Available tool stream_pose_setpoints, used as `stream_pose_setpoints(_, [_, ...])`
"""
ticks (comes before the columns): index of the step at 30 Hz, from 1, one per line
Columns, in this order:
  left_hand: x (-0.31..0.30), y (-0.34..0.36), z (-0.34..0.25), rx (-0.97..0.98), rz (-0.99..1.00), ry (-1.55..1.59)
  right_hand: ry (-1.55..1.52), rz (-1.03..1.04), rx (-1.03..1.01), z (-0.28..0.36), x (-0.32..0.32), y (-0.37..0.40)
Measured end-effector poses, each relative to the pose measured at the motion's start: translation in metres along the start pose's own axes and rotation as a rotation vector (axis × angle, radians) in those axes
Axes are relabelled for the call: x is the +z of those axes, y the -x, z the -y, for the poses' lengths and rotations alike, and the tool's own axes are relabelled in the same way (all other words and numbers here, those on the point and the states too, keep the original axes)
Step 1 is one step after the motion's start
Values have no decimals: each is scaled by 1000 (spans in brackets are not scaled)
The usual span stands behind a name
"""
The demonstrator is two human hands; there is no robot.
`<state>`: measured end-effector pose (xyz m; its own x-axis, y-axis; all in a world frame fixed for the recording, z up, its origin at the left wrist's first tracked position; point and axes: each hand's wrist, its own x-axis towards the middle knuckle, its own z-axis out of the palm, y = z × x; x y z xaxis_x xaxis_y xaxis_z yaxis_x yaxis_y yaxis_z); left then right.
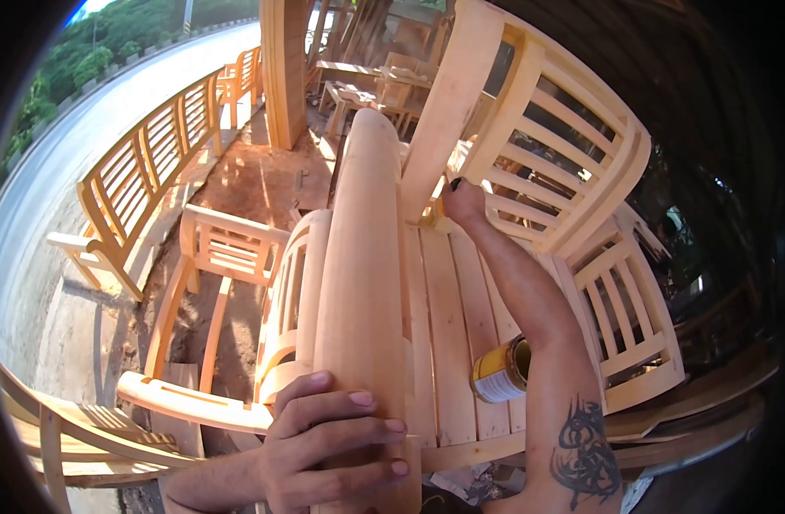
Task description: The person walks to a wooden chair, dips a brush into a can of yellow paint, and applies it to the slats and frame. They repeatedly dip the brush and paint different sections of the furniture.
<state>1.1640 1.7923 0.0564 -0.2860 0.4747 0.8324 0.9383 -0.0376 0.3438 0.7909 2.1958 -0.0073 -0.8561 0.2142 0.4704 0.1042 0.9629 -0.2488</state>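
A long wooden bench with a slatted seat [440, 334] stands in front of me. My left hand [324, 454] lies across the near end of its broad, rounded armrest [358, 265], fingers spread over the wood. Farther off, my right hand [463, 204] is closed beside the inner face of the far upright board [452, 103], just above the seat. A small dark tip shows at its thumb; the rest of what it holds is hidden. An opened yellow tin [500, 373] with a white label stands on the seat, partly behind my right forearm.
A slatted backrest [564, 146] rises at the right. To the left are a wooden armchair [230, 248] and a long bench [152, 171] beside the road. A thick wooden post [283, 77] stands behind, with more unfinished furniture [384, 90] farther back.
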Motion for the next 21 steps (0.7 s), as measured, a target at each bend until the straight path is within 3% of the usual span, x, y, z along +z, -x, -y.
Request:
stream_pose_setpoints(1, [0, 0, 0, 1, 0, 2, 43, -113, -49, 1, 6, -1])
stream_pose_setpoints(4, [0, 0, -1, -6, 0, -1, -181, 94, 109, 3, 12, -2])
stream_pose_setpoints(7, [0, 0, -1, -9, 1, -8, 11, 43, -24, 7, 1, 8])
stream_pose_setpoints(10, [1, 1, 0, -7, -5, -5, -57, -53, 15, 25, -8, 15])
stream_pose_setpoints(17, [12, 11, 3, -50, -62, -113, -46, -7, -18, 17, -2, 12])
stream_pose_setpoints(21, [2, -1, 1, 8, -17, -1, -49, 0, -34, 5, 3, 11])
